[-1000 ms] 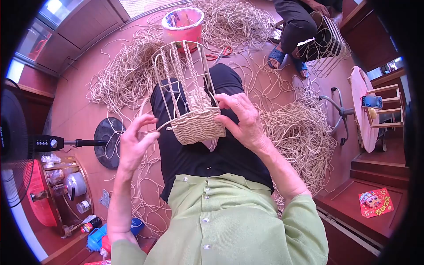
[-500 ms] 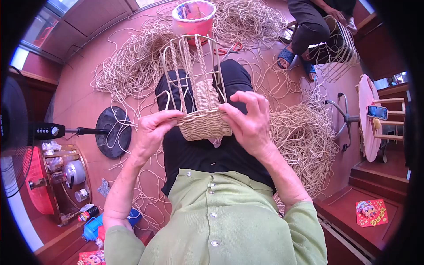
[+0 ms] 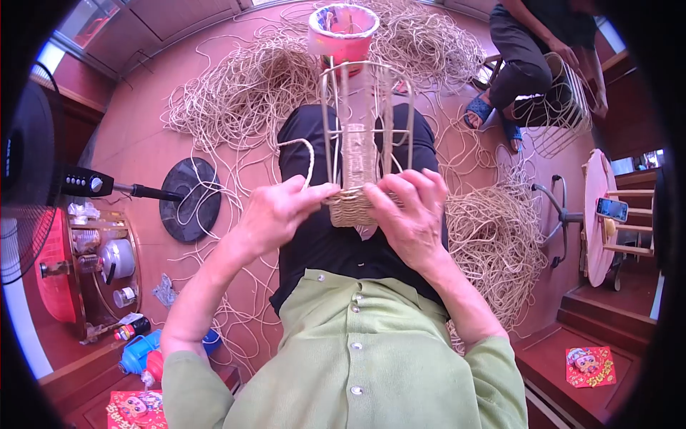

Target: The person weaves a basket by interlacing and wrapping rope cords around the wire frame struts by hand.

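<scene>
"Two hands on the basket (image 3: pixel 349 213)?"

"Both. Your left hand (image 3: pixel 279 213) is pinched nearly closed at its woven rim, with a cord (image 3: pixel 311 161) curving just beyond."

"And the right hand (image 3: pixel 412 220)?"

"Curled, thumb and fingers on the same rim; the basket sits between your hands, over your dark trousers (image 3: pixel 314 254)."

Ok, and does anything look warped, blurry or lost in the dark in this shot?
Head view: wide fisheye bending, with black, rounded borders; also in the head view, the fan at the left edge merges into the dark; in the head view again, the basket shows upper bars that look slightly smeared.
</scene>
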{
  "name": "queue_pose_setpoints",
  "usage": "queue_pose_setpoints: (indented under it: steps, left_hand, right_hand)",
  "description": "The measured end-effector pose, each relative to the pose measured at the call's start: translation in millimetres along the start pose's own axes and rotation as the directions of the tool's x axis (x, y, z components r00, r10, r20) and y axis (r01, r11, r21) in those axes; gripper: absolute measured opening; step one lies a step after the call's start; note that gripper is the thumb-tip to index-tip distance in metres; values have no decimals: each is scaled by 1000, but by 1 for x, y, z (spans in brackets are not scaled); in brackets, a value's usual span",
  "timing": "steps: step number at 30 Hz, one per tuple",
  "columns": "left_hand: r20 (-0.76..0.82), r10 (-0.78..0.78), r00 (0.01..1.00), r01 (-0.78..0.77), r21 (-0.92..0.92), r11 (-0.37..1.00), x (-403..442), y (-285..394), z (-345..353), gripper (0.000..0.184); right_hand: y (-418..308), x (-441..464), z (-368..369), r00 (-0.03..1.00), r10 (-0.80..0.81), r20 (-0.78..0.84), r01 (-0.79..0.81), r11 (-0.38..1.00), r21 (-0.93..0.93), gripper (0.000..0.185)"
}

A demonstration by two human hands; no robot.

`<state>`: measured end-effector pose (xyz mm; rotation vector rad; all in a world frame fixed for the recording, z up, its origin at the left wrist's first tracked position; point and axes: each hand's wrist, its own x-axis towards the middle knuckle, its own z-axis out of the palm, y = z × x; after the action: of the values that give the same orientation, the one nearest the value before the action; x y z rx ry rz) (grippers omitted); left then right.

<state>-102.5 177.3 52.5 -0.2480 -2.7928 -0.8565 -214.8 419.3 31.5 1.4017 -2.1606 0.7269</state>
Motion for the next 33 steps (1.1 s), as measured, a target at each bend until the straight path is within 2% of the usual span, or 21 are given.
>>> queue_pose_setpoints:
  steps: [1, 2, 4, 6, 7, 8, 10, 11, 12, 14, 15, 16, 18, 19, 20, 22, 23, 26, 27, 31, 33]
  left_hand:
    - [-71, 41, 997, -36, 67, 997, -4, 17, -7, 40]
    - [-135, 85, 987, -68, 131, 989, -10, 33, -15, 42]
    - [29, 261, 965, -258, 293, 921, -25, 62, -33, 38]
    - [19, 399, 917, -398, 140, 907, -33, 82, -38, 31]
    - [-42, 421, 906, -411, 154, 899, -36, 87, -42, 27]
    - [-126, 365, 922, -349, 131, 928, -39, 83, -43, 27]
    - [-286, 232, 930, -223, 64, 973, -46, 70, -41, 28]
    - [-315, 165, 935, -184, -31, 982, -46, 62, -35, 28]
    - [-398, 121, 909, -199, -159, 967, -36, 60, -25, 21]
    - [-404, -41, 914, -156, -444, 882, -27, 55, -6, 16]
    - [-373, -155, 915, -116, -610, 784, -24, 54, 1, 16]
    - [20, -476, 879, 217, -906, 364, -28, 65, -6, 15]
    - [0, -528, 849, 219, -910, 352, -17, 52, 2, 16]
    - [-4, -559, 829, 242, -899, 365, -8, 41, 2, 16]
    - [1, -625, 781, 299, -878, 373, -1, 27, 2, 16]
    - [-41, -635, 771, 301, -856, 421, 9, -8, 13, 16]
    - [-21, -617, 787, 304, -856, 417, 14, -14, 18, 16]
    - [21, -565, 825, 307, -856, 417, 30, -15, 33, 16]
    - [58, -540, 840, 312, -865, 394, 36, -13, 35, 16]
    - [176, -540, 823, 427, -818, 384, 38, -1, 16, 16]
    - [-280, -408, 869, 214, -530, 820, 33, 16, 13, 17]
  right_hand:
    - [-4, 6, -9, 1000, 15, -16, -16, 1000, -27, 47]
    - [-12, 13, -17, 1000, 8, 3, -8, 995, 100, 48]
    - [-38, 24, -26, 998, -2, 56, -18, 938, 347, 49]
    - [-54, 23, -20, 974, -183, 134, 72, 809, 583, 37]
    - [-59, 25, -13, 976, -207, 64, 103, 704, 703, 34]
    - [-66, 27, -18, 985, -144, 99, 11, 618, 786, 24]
    - [-68, 24, -30, 943, -26, 333, -300, 375, 877, 19]
    - [-70, 18, -32, 887, 67, 458, -462, 137, 876, 13]
    - [-71, 16, -33, 847, 109, 520, -516, -65, 854, 11]
    - [-76, 17, -32, 737, 285, 612, -531, -315, 786, 11]
    - [-67, 21, -24, 775, 299, 556, -470, -315, 824, 10]
    - [-61, 28, -19, 786, 345, 513, -444, -263, 857, 9]
    - [-48, 36, -11, 781, 388, 490, -512, -52, 857, 14]
    - [-39, 41, -9, 776, 373, 508, -596, 169, 785, 23]
    - [-39, 48, -10, 783, 422, 458, -595, 291, 749, 33]
    - [-22, 54, -15, 885, 361, 296, -461, 773, 436, 42]
    - [-15, 59, -15, 942, 237, 239, -303, 907, 292, 42]
    - [-12, 68, -11, 933, 104, 343, -155, 980, 124, 32]
    - [-12, 70, -6, 913, 120, 389, -161, 984, 75, 20]
    - [-6, 68, -4, 960, 68, 272, -99, 990, 103, 11]
    - [-18, 63, -20, 921, 129, 368, -295, 849, 439, 8]
